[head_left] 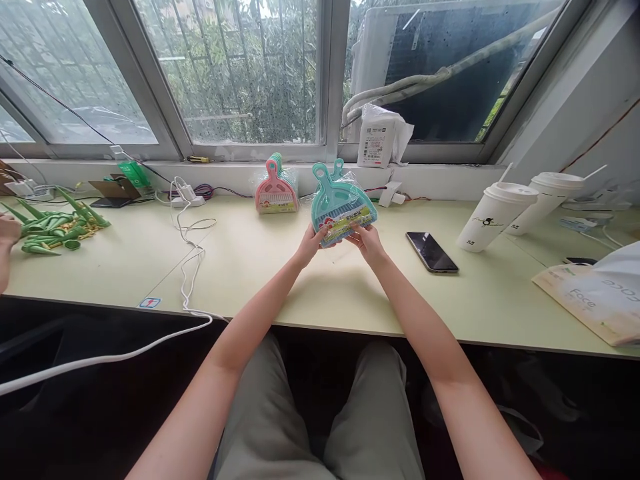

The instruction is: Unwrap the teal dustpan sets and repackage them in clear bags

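A teal mini dustpan-and-brush set point(340, 200) in clear plastic wrap is held upright above the pale green desk point(280, 280). My left hand point(313, 241) grips its lower left corner and my right hand point(367, 241) grips its lower right corner. A pink dustpan set point(276, 190), wrapped the same way, leans against the sill behind, with more sets stacked behind it.
A black phone point(431, 252) lies to the right, beside two white lidded cups point(493, 215) with straws. A white cable point(187, 253) and green pointed pieces point(55, 227) lie on the left, where another person's hand point(7, 233) shows. A paper bag point(593, 300) sits far right.
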`<action>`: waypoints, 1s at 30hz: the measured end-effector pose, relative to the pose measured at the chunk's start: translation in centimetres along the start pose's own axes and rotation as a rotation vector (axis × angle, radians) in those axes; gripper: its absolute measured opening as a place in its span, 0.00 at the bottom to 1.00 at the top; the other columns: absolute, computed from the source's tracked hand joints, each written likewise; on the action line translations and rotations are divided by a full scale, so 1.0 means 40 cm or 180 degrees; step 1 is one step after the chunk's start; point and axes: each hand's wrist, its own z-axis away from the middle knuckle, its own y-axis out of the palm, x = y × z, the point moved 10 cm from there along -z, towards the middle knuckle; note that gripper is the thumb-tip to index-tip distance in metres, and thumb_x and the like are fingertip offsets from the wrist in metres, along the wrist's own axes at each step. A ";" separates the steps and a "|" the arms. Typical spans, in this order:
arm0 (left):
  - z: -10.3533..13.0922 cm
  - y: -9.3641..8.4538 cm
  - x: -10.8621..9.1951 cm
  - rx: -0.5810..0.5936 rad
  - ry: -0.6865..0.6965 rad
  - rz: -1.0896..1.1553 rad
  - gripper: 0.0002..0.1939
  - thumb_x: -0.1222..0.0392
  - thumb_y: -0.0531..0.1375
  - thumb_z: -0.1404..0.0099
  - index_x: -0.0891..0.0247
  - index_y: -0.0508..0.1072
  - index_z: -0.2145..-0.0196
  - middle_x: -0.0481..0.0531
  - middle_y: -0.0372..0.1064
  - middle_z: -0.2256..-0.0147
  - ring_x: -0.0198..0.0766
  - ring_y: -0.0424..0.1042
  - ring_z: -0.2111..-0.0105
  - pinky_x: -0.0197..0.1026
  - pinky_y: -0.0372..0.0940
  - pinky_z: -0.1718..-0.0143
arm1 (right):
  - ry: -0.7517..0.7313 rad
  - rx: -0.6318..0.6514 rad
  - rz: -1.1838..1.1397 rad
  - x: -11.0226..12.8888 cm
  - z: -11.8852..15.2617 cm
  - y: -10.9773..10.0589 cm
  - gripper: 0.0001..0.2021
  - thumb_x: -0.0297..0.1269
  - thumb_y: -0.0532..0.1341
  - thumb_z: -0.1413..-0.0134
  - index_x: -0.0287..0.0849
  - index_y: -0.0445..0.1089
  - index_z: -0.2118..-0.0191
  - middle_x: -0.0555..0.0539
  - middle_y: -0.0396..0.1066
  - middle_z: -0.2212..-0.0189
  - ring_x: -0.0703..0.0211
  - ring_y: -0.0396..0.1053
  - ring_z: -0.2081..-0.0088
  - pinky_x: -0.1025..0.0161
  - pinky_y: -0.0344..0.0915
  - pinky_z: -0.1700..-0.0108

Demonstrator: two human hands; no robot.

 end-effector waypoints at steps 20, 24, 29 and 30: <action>-0.025 -0.075 0.021 -0.0337 -0.0067 0.0436 0.28 0.50 0.65 0.40 0.59 0.64 0.45 0.59 0.73 0.50 0.44 0.79 0.68 0.48 0.76 0.66 | 0.0254 0.0201 0.0913 0.014 -0.017 -0.030 0.09 0.39 0.68 0.45 0.37 0.74 0.65 0.40 0.79 0.68 0.52 0.79 0.65 0.55 0.78 0.57; -0.035 -0.146 0.042 -0.0844 -0.0296 0.0674 0.25 0.58 0.63 0.40 0.60 0.64 0.47 0.57 0.73 0.51 0.44 0.77 0.61 0.48 0.77 0.63 | -0.1178 -0.0399 0.2227 0.164 0.009 -0.075 0.10 0.31 0.63 0.45 0.44 0.75 0.56 0.42 0.75 0.49 0.47 0.73 0.48 0.45 0.70 0.44; -0.034 -0.163 0.065 -0.0951 -0.0530 0.0710 0.18 0.62 0.62 0.41 0.63 0.67 0.53 0.58 0.72 0.51 0.45 0.75 0.54 0.50 0.76 0.56 | -0.2279 0.0176 0.3158 0.199 0.049 0.000 0.24 0.25 0.68 0.53 0.54 0.74 0.50 0.53 0.63 0.36 0.49 0.52 0.31 0.43 0.49 0.30; -0.033 -0.158 0.069 -0.0891 -0.0566 0.0704 0.17 0.63 0.62 0.41 0.63 0.67 0.53 0.58 0.72 0.51 0.46 0.75 0.55 0.51 0.75 0.56 | -0.2313 0.0233 0.3154 0.193 0.047 0.004 0.20 0.27 0.68 0.52 0.54 0.76 0.53 0.53 0.65 0.38 0.49 0.53 0.32 0.42 0.49 0.30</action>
